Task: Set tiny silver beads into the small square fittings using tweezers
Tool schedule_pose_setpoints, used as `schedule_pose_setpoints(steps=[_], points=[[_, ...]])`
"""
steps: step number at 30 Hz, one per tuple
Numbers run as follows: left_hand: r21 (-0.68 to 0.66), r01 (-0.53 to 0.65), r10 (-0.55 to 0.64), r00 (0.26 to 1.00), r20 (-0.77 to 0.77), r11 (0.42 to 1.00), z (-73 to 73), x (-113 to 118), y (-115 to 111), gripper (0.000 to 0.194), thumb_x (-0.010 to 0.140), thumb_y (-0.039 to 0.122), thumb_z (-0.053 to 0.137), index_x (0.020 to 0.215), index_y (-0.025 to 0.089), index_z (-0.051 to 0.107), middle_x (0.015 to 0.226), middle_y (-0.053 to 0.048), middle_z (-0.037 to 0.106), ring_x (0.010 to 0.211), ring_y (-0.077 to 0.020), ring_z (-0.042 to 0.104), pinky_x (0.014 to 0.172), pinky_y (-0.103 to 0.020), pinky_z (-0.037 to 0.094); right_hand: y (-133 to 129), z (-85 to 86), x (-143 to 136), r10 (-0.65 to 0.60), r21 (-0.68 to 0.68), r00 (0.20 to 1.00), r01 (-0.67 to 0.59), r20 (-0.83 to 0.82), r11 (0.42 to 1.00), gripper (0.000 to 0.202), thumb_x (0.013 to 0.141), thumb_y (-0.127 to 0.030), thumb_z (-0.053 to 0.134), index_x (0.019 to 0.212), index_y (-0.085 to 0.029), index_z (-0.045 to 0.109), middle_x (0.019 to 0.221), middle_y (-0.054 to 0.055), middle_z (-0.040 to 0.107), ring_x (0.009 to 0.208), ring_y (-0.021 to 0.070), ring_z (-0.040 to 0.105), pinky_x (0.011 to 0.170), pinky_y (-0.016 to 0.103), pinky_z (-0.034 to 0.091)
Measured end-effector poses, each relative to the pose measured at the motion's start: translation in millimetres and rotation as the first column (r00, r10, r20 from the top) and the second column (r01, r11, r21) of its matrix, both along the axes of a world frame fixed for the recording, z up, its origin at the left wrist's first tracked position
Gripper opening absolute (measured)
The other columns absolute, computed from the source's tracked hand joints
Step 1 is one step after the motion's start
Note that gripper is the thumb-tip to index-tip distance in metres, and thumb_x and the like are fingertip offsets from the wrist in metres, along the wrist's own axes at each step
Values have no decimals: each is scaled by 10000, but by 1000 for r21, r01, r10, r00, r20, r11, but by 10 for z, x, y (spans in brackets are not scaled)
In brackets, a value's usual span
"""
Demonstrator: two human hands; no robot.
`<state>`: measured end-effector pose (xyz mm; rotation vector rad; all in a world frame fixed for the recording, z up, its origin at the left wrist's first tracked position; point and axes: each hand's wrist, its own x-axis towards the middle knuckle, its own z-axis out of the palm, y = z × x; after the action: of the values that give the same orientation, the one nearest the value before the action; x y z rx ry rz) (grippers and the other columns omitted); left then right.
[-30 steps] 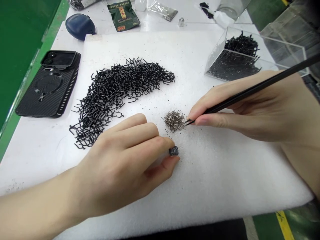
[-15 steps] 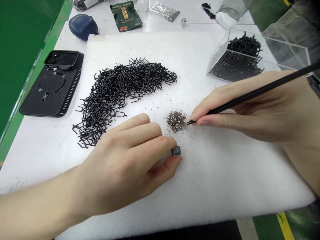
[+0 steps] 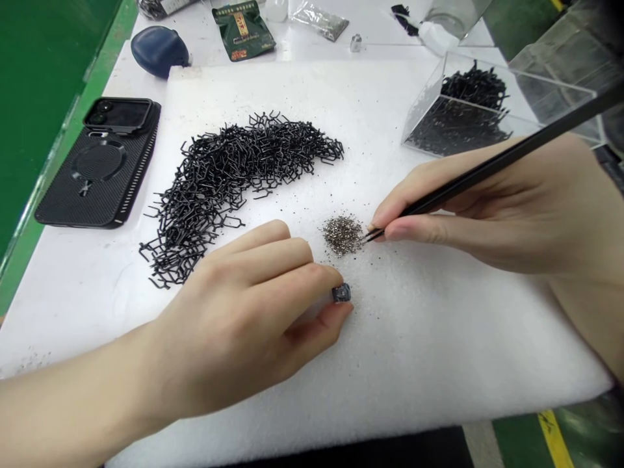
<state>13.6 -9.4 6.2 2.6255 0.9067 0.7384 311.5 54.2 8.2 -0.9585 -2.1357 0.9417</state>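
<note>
Between thumb and forefinger, my left hand [image 3: 253,318] pinches a small dark, glossy block [image 3: 342,292] just above the white foam sheet [image 3: 439,338]. My right hand [image 3: 478,208] grips black tweezers [image 3: 468,182], their handle slanting up to the right. The tweezer tips, slightly apart, are at the right edge of a small heap of tiny metallic pieces [image 3: 342,235]. Whether a piece is between the tips is too small to tell. A curved pile of bent black wire-like pieces [image 3: 244,162] lies beyond my left hand, partly hidden by it.
A clear box [image 3: 451,123] of black pieces stands at the back right. At the left lies a black-cased phone [image 3: 97,162], with a blue rubber bulb [image 3: 158,51] behind it. A green packet [image 3: 244,29], a clear bag [image 3: 319,19] and a small metal block [image 3: 355,43] lie farther back.
The tweezers have tilted more steeply and their tips have parted slightly beside the metallic heap. My left hand keeps its pinch on the block. The whole view has shifted slightly.
</note>
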Motion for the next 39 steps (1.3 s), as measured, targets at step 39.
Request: schedule_pose_setpoints(steps=[39], points=[[39, 4, -4, 1000, 12, 999, -49, 9, 26, 333, 1188, 115, 664, 907, 150, 838, 757, 11, 655, 681, -163, 574, 680, -345, 550, 45, 2, 16, 10, -112, 999, -16, -48, 994, 126, 983, -242, 1048, 986, -365, 1019, 1029, -33, 979, 951, 253, 956, 872, 358, 822]])
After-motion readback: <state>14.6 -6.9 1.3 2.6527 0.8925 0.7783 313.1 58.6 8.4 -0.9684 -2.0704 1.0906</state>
